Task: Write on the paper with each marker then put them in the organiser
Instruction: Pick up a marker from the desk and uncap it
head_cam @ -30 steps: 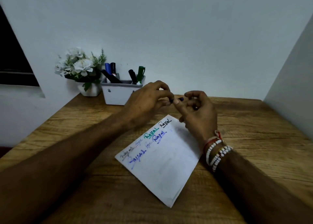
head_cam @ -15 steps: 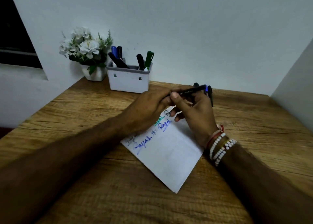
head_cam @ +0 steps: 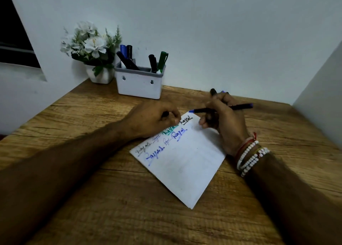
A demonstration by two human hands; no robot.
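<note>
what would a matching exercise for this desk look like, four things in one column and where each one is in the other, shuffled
Column one
1. uncapped blue marker
2. green marker
3. flower pot
4. paper

Column two
a. beside the organiser, on its left
b. flat on the table, writing along its far edge
c. held in the right hand, tip pointing left
d. standing in the organiser's right end

Pairs: 1-c, 2-d, 3-a, 4-b
</note>
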